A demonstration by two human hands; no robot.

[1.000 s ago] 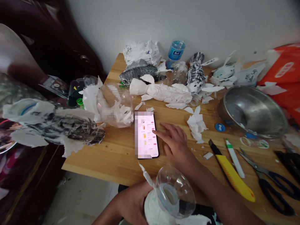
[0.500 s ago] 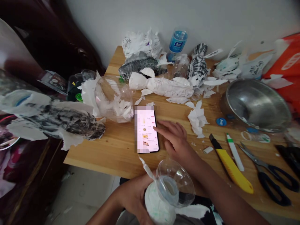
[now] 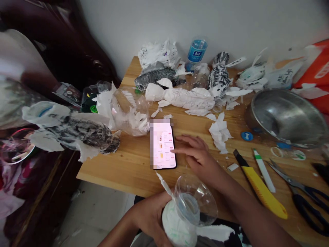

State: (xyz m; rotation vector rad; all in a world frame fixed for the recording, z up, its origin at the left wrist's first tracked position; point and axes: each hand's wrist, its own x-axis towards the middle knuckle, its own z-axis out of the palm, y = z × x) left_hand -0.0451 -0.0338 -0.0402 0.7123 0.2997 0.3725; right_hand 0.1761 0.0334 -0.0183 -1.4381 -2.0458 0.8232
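Observation:
My left hand [image 3: 151, 216] is wrapped round a paper-covered plastic bottle [image 3: 180, 223] near the table's front edge. That bottle has a clear flared plastic rim [image 3: 205, 202] at its top and white paper strips sticking out on both sides. On the table beyond it lies a smartphone [image 3: 164, 144] with its screen lit, showing a list with small pictures; part of it is blurred. My right hand [image 3: 196, 152] is at the phone's right edge, index finger stretched onto the screen, the other fingers apart and holding nothing.
To the right lie a yellow utility knife [image 3: 262, 192], a white marker [image 3: 264, 171], scissors [image 3: 295, 185] and a steel bowl [image 3: 288, 116]. Paper-wrapped bottles, such as a white one [image 3: 190, 97] and a black-streaked one [image 3: 84, 128], stand or lie behind and left. Torn paper [image 3: 220, 132] is scattered about.
The list on the phone's screen has scrolled to other pictures. My right index finger has shifted slightly lower along the screen's edge. The whole view has moved a little; my left hand still holds the bottle.

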